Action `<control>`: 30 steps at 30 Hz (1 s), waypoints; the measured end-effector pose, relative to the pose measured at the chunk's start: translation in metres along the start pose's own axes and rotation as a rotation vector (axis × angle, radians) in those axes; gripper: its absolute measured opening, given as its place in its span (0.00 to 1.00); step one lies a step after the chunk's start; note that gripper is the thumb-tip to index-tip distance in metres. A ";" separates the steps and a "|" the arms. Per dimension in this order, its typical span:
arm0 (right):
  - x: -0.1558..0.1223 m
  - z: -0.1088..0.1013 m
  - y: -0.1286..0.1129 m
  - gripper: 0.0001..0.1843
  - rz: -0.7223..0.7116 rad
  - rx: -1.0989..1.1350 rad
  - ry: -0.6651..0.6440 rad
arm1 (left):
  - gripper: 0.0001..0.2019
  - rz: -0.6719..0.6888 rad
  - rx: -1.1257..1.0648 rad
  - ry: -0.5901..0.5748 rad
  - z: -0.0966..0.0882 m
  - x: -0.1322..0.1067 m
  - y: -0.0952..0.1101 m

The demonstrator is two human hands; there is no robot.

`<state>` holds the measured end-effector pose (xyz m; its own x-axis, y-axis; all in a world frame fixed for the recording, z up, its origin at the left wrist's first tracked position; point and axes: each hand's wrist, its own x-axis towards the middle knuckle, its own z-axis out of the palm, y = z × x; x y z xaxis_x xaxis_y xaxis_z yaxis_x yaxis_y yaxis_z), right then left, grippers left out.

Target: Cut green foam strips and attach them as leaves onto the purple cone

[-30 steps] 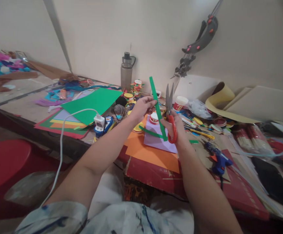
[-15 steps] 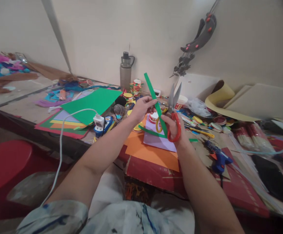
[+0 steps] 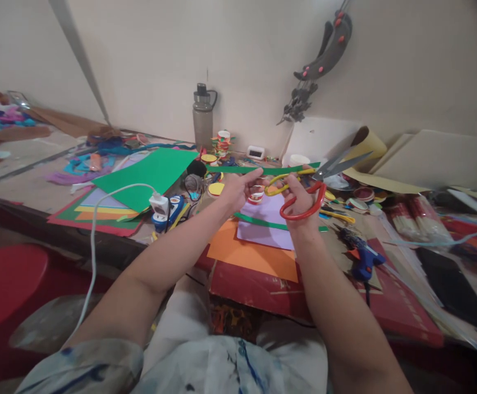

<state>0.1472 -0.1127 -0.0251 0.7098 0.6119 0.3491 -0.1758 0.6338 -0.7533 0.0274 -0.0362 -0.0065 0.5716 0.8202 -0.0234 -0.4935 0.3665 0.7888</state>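
Note:
My left hand (image 3: 238, 189) pinches a long green paper strip (image 3: 230, 169), which lies level across the view. My right hand (image 3: 302, 200) grips scissors (image 3: 318, 178) with one red and one yellow loop; the blades point right and stand slightly apart beside the strip's right end. Both hands hover above a purple sheet (image 3: 265, 224) lying on an orange sheet (image 3: 252, 254). A second green strip (image 3: 263, 222) rests on the purple sheet.
A green sheet (image 3: 148, 172) tops a pile of coloured paper at left. A white cable and plug (image 3: 158, 203) lie near it. A grey bottle (image 3: 203, 117) stands by the wall. A blue glue gun (image 3: 361, 261), tape rolls and rolled card crowd the right side.
The green strip has swung from nearly upright to level. The scissors have turned from pointing up to pointing right, and the camera view has shifted slightly.

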 end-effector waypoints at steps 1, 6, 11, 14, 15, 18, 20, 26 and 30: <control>0.001 -0.001 0.001 0.26 -0.002 0.043 0.041 | 0.08 -0.020 0.025 -0.009 0.001 -0.001 -0.004; 0.004 0.000 0.001 0.27 0.020 0.139 0.190 | 0.09 0.006 -0.020 0.087 0.004 -0.001 -0.008; -0.004 0.005 0.004 0.27 0.143 0.086 0.185 | 0.11 0.082 -0.111 0.223 0.004 0.003 -0.005; -0.007 0.006 0.004 0.25 0.130 0.071 0.136 | 0.13 0.026 -0.015 0.109 0.003 0.001 -0.015; -0.006 0.006 0.004 0.24 0.109 0.072 0.118 | 0.14 0.002 0.018 0.073 0.003 -0.001 -0.019; -0.002 0.003 0.000 0.22 0.044 0.071 0.100 | 0.16 -0.036 0.062 -0.011 0.005 -0.005 -0.028; 0.003 -0.001 -0.002 0.21 0.027 0.045 0.112 | 0.16 -0.052 0.047 -0.058 0.006 -0.006 -0.025; 0.019 -0.013 -0.008 0.20 0.051 -0.042 0.130 | 0.25 0.092 -0.006 0.075 -0.008 0.010 0.018; 0.024 -0.019 -0.008 0.23 0.082 -0.064 0.120 | 0.22 0.232 0.160 0.157 -0.021 0.019 0.042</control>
<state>0.1790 -0.1117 -0.0217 0.7719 0.5969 0.2187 -0.1958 0.5505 -0.8116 0.0038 0.0043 0.0138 0.3416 0.9361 0.0835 -0.4822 0.0983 0.8706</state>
